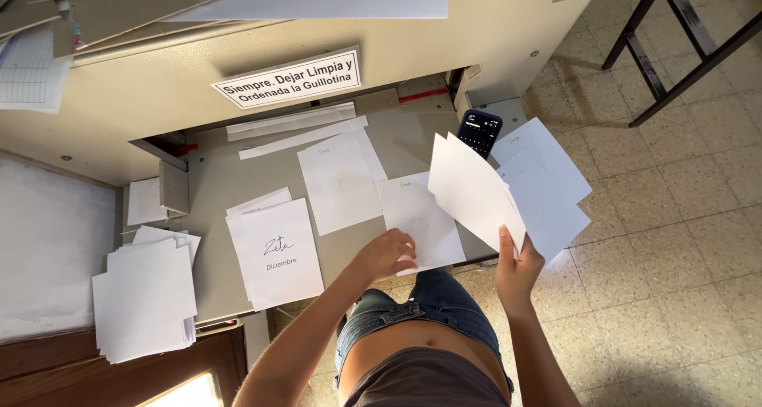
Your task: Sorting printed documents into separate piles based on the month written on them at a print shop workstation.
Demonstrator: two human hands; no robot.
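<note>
Grey cutter table [214, 185]: left hand [386, 254] pressed on one white sheet [421, 220] (fingers curled), right hand [516, 274] clamped on fanned sheets [508, 189]

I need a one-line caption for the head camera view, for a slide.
Right hand holds fanned white sheets while left hand touches a sheet on the grey cutter table.

there's a dark phone [479, 131] on the far right of the grey cutter table [214, 185], a messy white paper stack [145, 300] at its left edge, black table legs [675, 46] on tiled floor [675, 240]
</note>
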